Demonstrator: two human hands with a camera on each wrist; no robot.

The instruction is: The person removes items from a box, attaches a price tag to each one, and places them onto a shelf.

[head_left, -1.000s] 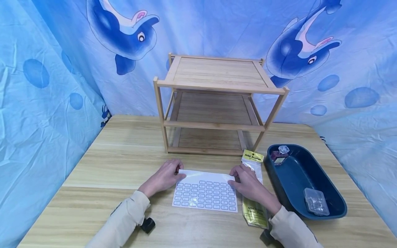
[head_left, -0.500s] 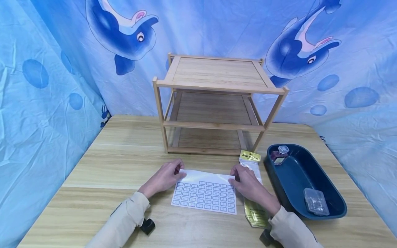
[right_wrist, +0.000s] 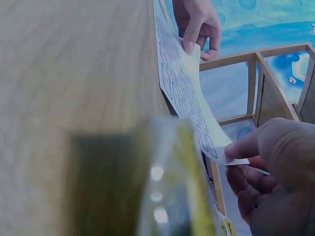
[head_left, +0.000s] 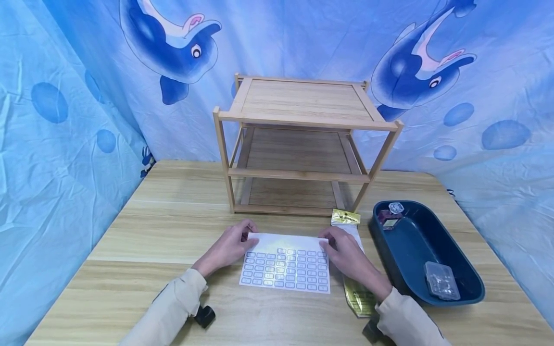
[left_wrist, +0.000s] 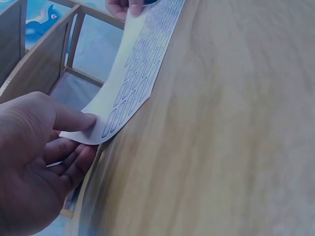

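Note:
A white label sheet (head_left: 285,276) printed with rows of blue-outlined rounded boxes is held by its far corners over the table. My left hand (head_left: 228,246) pinches the far left corner between thumb and fingers; in the left wrist view the sheet (left_wrist: 128,78) bends upward there. The far right corner is pinched by my right hand (head_left: 347,253), its thumb on the printed side in the right wrist view. Under the right hand and forearm lies a clear and yellow artist brush packet (head_left: 360,297), partly hidden by them.
A three-tier wooden shelf (head_left: 303,174) stands behind the sheet. To the right is a dark blue tub (head_left: 417,245) holding a small purple bottle (head_left: 389,218) and a clear plastic case (head_left: 441,281). Blue dolphin-printed cloth hangs around the table.
The sheet has shifted slightly and its far edge has risen a little, still held by both hands. The brush packet's top end has slid a little to the left.

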